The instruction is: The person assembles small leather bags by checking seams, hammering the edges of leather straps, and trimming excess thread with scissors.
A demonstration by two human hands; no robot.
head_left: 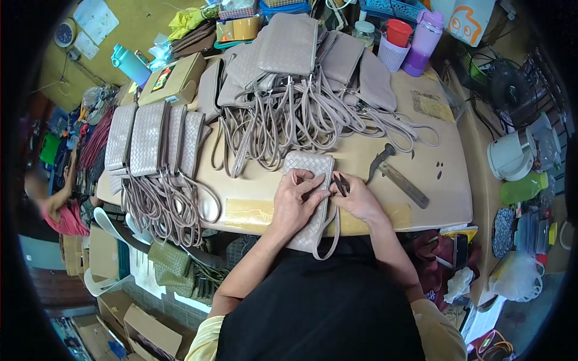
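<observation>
A taupe woven wristlet pouch lies at the table's front edge, its strap looping down over the edge. My left hand is closed on the pouch, thumb and fingers pinching near its right side. In my right hand is a small dark snips-like tool, its tip close to the left fingertips. Whatever is between those fingertips is hidden. Just right of that hand lies a hammer with a dark head and a wooden handle.
Similar pouches with straps are piled at the back and stacked at the left. Bottles, a cardboard box and cups line the back edge. Another person is at far left. Olive pouches hang below the table.
</observation>
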